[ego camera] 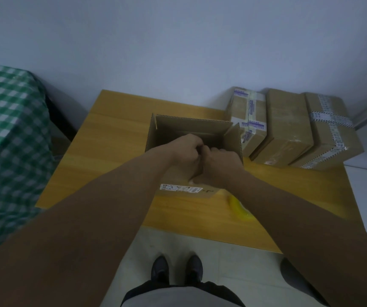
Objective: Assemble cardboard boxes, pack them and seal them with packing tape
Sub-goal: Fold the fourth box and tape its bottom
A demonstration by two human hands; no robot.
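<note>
The left hand point(184, 154) and right hand point(220, 167), touching, gripped the near wall of an open brown cardboard box point(178, 127); it stood on a yellow wooden table point(111, 140).

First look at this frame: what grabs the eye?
The left hand and right hand meet knuckle to knuckle at the near rim of an open box in the middle of the table, fingers curled over its edge. Three sealed boxes stand in a row at the table's back right. A green checked cloth fills the left side.
</note>
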